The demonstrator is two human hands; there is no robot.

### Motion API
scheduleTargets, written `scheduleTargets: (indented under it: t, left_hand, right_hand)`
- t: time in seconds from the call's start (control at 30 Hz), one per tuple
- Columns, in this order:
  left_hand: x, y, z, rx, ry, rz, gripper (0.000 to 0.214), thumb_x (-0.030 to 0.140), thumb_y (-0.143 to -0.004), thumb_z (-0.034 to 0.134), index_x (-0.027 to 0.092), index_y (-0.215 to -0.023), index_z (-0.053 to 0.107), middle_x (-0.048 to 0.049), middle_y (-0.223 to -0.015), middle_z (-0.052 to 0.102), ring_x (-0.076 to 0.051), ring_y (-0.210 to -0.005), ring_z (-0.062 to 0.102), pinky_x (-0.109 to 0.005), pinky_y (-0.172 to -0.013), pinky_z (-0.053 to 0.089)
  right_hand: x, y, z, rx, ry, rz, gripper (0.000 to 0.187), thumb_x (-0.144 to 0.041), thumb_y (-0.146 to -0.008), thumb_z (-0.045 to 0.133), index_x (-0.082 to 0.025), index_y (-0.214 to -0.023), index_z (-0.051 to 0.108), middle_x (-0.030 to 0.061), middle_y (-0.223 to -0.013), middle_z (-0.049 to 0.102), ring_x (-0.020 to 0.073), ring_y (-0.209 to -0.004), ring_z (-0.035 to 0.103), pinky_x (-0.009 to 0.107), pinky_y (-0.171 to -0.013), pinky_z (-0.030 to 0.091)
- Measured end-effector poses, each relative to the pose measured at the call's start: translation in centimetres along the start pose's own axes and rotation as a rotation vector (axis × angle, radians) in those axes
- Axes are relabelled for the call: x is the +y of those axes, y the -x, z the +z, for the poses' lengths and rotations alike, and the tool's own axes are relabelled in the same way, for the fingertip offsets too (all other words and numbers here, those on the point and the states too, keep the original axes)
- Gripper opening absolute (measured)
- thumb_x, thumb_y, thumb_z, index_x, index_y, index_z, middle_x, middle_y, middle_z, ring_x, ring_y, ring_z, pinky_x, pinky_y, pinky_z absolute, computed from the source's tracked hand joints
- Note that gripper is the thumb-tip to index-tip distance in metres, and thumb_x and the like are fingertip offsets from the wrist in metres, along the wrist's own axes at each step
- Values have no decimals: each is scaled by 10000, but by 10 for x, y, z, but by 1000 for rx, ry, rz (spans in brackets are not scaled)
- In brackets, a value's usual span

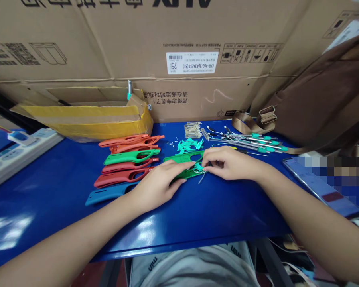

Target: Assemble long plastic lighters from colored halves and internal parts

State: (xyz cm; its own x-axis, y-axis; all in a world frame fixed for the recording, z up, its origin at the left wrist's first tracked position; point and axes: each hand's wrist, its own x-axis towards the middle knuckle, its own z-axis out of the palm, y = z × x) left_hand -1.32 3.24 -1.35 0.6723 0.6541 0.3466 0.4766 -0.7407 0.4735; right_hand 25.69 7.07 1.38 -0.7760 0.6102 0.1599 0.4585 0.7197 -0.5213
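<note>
Assembly workshop, worktable (215, 215), coloured casings (109, 181), small parts (188, 146)

My left forearm (77, 239) slants in from eight o'clock to my left hand (158, 181), held palm down, its fingers (182, 166) stretched toward three o'clock and the thumb (176, 186) apart below them. From four o'clock my right forearm (305, 217) leads to my right hand (227, 161), fingers curled toward nine o'clock, tips close to the thumb.

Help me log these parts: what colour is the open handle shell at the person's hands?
The open handle shell is green, seen best in the head view.
</note>
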Motion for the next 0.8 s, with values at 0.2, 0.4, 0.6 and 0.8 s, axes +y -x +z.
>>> scheduleTargets:
  t: [0.2,0.4,0.6,0.8]
  left_hand:
    - [-1,1,2,3,11,-8,448,178,-987,575,245,-1430,565,-99,-1218,712,-250,-1102,674,-441,-964,583]
    - [0,1,1,-17,5,-29,435,189,-996,560,205,-1431,560,-121,-1213,705,-255,-1096,669,-440,-948,589]
    - [0,0,1,-3,1,3,444,176,-993,570,209,-1436,541,-108,-1321,679,-253,-1188,647,-443,-1019,556]
    - [-2,0,2,10,9,26,449,170,-983,591,206,-1428,546,-106,-1338,673,-249,-1206,641,-448,-1043,540]
  right_hand:
    - [-2,1,-2,-17,-10,-7,120,-137,-915,598,-169,-929,712,53,-906,688,138,-707,584,268,-655,455]
    - [-2,0,-2,4,-13,-51,124,-127,-916,588,-177,-920,701,54,-908,691,152,-763,602,272,-691,459]
    - [-1,-1,-1,60,7,-70,101,-141,-931,575,-168,-916,672,52,-878,661,141,-721,566,263,-670,434]
    - [-3,-1,-1,63,13,-44,73,-132,-929,582,-165,-891,635,23,-827,615,127,-697,528,248,-651,408]
